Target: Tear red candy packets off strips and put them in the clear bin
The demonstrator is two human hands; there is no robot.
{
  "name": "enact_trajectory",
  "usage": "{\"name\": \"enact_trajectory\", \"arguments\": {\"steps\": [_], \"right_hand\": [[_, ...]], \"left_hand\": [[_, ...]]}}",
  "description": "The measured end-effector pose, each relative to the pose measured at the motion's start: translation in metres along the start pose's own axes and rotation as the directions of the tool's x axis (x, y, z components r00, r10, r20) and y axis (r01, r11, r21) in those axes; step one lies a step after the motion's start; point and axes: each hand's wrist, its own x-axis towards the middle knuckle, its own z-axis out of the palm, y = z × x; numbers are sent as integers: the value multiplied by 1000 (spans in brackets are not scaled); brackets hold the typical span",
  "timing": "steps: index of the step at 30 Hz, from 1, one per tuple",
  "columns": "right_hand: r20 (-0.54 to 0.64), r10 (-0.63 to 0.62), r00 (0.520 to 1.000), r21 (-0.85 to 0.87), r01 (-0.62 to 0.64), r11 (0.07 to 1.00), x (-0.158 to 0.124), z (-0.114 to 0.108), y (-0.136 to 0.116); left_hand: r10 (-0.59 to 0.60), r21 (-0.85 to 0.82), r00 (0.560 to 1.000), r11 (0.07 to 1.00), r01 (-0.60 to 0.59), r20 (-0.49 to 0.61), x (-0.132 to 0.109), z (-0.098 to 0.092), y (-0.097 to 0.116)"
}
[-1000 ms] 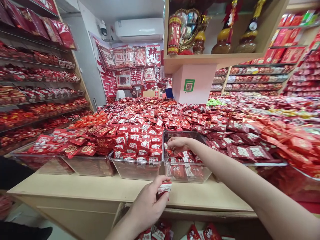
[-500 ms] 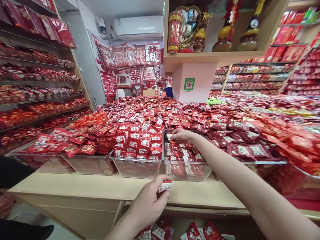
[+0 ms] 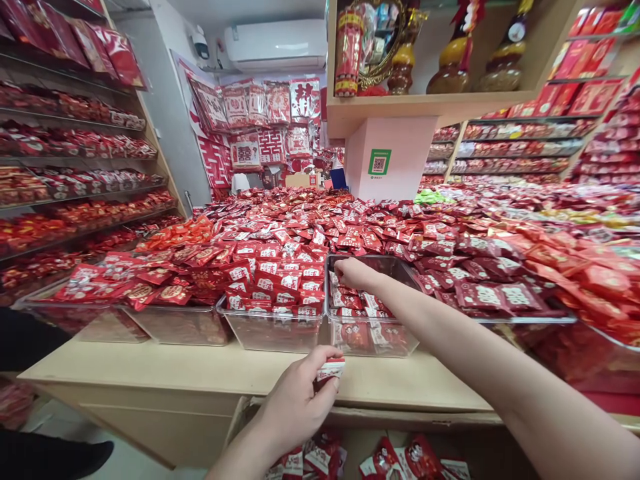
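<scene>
My left hand [image 3: 303, 397] is closed around small red-and-white candy packets [image 3: 330, 369], whose ends show between thumb and fingers. It hovers over the counter's front edge, above an open cardboard box [image 3: 395, 418] with more such packets [image 3: 420, 460] inside. My right hand [image 3: 356, 273] reaches into a clear plastic bin [image 3: 373, 340]. Its fingers are curled downward near the bin's back left corner, and what they grip is hidden. Red-and-white packets [image 3: 350, 300] stand in rows in that bin, just in front of the hand.
Filled clear bins of red packets [image 3: 275, 293] stand left of this bin, with dark red packets [image 3: 495, 293] to its right. A wooden shelf [image 3: 390, 107] with bottles overhangs the back. The pale counter [image 3: 165, 363] runs along the front. A dark shoe [image 3: 75, 457] shows at lower left.
My right hand has moved slightly left and lower into the bin, its fingers more curled. A packet by its fingertips is now mostly hidden. My left hand barely moved, and the view shifted slightly.
</scene>
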Motion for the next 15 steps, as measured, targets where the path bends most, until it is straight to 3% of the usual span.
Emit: {"name": "enact_trajectory", "arguments": {"steps": [9, 15], "right_hand": [[75, -126, 989, -184, 138, 973, -8, 2, -6], [75, -16, 997, -178, 29, 984, -9, 1, -9]], "left_hand": [[-10, -2, 1000, 1000, 10, -4, 0, 0, 2], [1, 11, 1000, 1000, -1, 2, 0, 0, -1]]}}
